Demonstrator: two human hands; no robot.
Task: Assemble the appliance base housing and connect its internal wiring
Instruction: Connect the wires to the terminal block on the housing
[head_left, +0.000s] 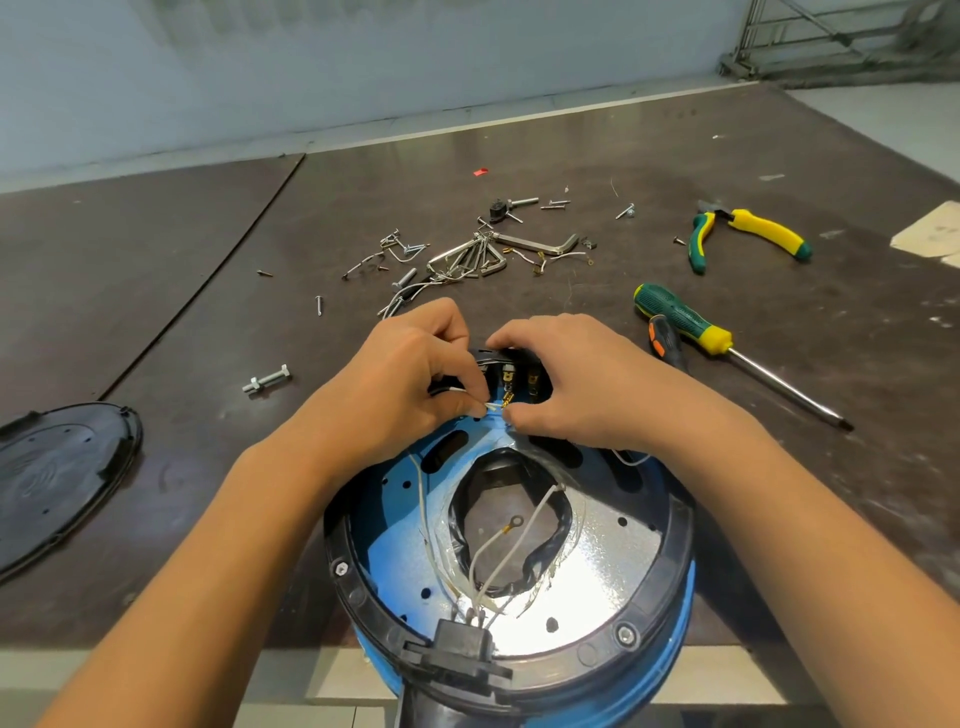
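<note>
The blue base housing (644, 561) sits upside down at the near edge of the desk (779, 467), with its black ring on top. At 6 o'clock on the ring is the black plug socket (462, 649). Loose white wires (524, 535) run up from it, and one ends in a ring clip (516, 519) joined to nothing.

At 12 o'clock on the ring, both hands work at the black terminal block (511, 374). The left hand (410, 384) has its fingers (475, 410) pinched together on a thin wire with a brass clip (493, 406). The right hand (566, 384) has its fingers curled round the block.

So the wiring looks only partly done. The black bottom cover (57, 478) lies off at 9 o'clock, not yet put on.

Farther out are a bolt (267, 379) at 10 o'clock, two screwdrivers (685, 322) at 2 o'clock, then a pile of screws and hex keys (467, 254) and pliers (748, 234).
</note>
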